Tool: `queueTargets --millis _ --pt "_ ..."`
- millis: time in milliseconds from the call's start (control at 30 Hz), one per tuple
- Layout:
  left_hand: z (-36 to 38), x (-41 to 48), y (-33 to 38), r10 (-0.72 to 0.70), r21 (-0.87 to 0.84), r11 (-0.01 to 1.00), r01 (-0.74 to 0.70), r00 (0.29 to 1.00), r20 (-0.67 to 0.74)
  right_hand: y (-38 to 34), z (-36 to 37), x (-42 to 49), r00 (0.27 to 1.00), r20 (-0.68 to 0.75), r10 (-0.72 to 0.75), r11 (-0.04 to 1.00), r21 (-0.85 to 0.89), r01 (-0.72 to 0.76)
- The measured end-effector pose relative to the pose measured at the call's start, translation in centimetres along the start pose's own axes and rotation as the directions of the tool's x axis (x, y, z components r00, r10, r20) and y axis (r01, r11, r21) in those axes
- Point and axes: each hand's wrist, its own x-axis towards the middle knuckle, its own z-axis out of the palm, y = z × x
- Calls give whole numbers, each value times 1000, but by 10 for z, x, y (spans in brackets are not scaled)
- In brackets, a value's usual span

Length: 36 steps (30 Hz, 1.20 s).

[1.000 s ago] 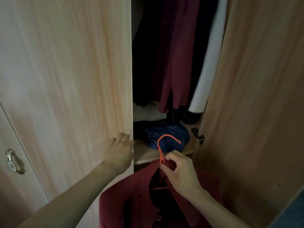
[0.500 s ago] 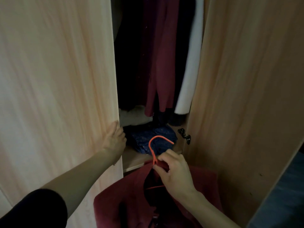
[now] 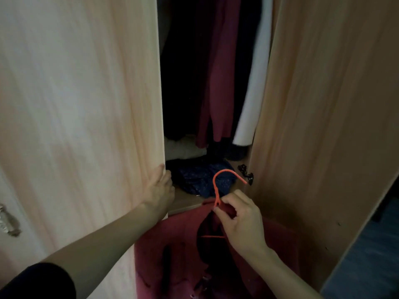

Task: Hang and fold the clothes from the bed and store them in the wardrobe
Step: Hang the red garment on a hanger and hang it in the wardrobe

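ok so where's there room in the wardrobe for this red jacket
Only a bare front strip of shelf, between the left hand at the left door edge and the blue spotted cloth. Above, the maroon garment and white garment hang packed close.

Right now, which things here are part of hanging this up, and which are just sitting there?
In use:
hanger, pinched by right hand
red garment on it
left door, its edge held by left hand

Just there:
blue cloth
white garment
hinge
handle
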Motion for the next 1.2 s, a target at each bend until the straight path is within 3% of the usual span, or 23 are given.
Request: queueTargets --millis 500,767,1200 --pt "-84 -128 28 -93 -9 995 97 973 211 11 -61 -46 958 136 -252 939 272 209" --pt "-91 -213 34 -204 -168 953 251 945 254 -18 -53 -73 904 187 -384 872 395 288" --pt "-67 -348 7 -275 -217 910 353 907 320 -111 -5 -106 863 221 -454 758 604 244"
